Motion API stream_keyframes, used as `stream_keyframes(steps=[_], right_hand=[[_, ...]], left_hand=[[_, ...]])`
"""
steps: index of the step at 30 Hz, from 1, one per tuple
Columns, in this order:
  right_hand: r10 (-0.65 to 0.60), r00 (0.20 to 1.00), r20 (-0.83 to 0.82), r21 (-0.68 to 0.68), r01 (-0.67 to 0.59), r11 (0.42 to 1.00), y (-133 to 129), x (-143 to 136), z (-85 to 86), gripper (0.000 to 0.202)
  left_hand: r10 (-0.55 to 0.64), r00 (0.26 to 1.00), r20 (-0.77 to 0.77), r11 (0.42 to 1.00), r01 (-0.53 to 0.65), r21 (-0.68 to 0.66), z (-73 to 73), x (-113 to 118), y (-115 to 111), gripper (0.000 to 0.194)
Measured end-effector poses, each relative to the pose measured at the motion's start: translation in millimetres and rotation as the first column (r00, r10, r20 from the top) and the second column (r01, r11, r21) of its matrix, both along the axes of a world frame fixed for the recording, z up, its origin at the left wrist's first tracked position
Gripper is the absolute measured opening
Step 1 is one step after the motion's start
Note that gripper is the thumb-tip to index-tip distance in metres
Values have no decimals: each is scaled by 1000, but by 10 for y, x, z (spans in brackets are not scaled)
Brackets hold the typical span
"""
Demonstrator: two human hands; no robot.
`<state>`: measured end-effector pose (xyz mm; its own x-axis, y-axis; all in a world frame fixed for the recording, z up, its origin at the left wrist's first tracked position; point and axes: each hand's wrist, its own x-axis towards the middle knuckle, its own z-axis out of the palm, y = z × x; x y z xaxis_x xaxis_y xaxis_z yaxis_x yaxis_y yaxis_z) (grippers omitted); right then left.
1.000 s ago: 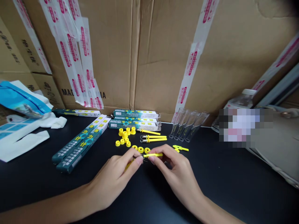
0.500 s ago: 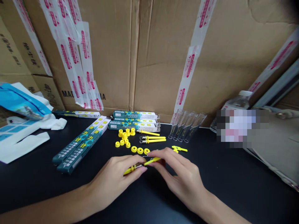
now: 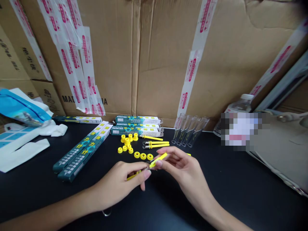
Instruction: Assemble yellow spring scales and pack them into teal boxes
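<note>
Low in the centre, my left hand (image 3: 122,181) pinches a thin yellow rod (image 3: 132,177), whose metal end is mostly hidden by the fingers. My right hand (image 3: 184,168) holds a small bright yellow plastic piece (image 3: 158,159) between thumb and fingers, its lower end close to my left fingertips. Beyond the hands lie yellow rings (image 3: 143,156), several yellow caps (image 3: 130,137) and yellow rods with metal hooked ends (image 3: 158,145). Another yellow piece (image 3: 189,154) shows partly behind my right hand.
Clear tubes (image 3: 190,133) lean at the back right, near a bottle (image 3: 240,106) and a beige bag (image 3: 279,144). Green and white boxes (image 3: 81,150) lie left and centre back. White gloves (image 3: 26,154) lie far left. A metal ring (image 3: 107,212) sits by my left forearm.
My right hand has turned, and its yellow piece now tilts upward. The rod's metal end has become more hidden in my left fingers. The metal ring by my left forearm has come into view.
</note>
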<state>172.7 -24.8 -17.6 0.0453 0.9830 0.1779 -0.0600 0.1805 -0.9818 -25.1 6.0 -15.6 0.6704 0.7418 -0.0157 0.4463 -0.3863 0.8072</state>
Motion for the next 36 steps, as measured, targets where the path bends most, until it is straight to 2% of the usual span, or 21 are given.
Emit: stream_keyframes(steps=[3, 5, 7, 10, 15, 19, 26, 29, 33, 36], right_hand=[[-10, 996, -94, -31, 7, 999, 23, 28, -17, 27], [-45, 981, -190, -36, 39, 999, 35, 52, -31, 30], [-106, 956, -273, -28, 102, 994, 45, 70, -42, 32], [-173, 934, -313, -2, 181, 983, 56, 79, -43, 34], [-156, 935, -319, -7, 162, 987, 66, 73, -14, 45], [-164, 914, -371, -56, 154, 986, 91, 102, -1, 52], [-202, 877, -435, -91, 180, 979, 170, 184, -28, 44], [-185, 879, -440, -102, 156, 983, 178, 185, -27, 44], [-159, 906, -392, -87, 136, 987, 165, 158, -30, 46], [-116, 929, -351, -52, 104, 993, 153, 137, -48, 49]], left_hand=[[-32, 994, 108, 951, 63, -303, -1, -11, 52, 49], [-23, 985, 168, 916, 88, -390, 6, -15, 71, 51], [-26, 983, 184, 919, 95, -383, 19, -16, 78, 46], [-37, 988, 152, 942, 85, -324, 32, -21, 79, 33], [-22, 995, 100, 956, 51, -290, 35, -38, 73, 36], [-13, 992, 122, 939, 54, -338, 44, -22, 69, 34], [67, 996, 63, 942, -42, -333, -30, -2, 131, 39], [-15, 996, 87, 929, 46, -366, -26, -21, 120, 37], [-150, 978, 144, 877, 199, -436, 19, -42, 74, 34], [-184, 975, 126, 896, 219, -386, 56, -64, 58, 31]])
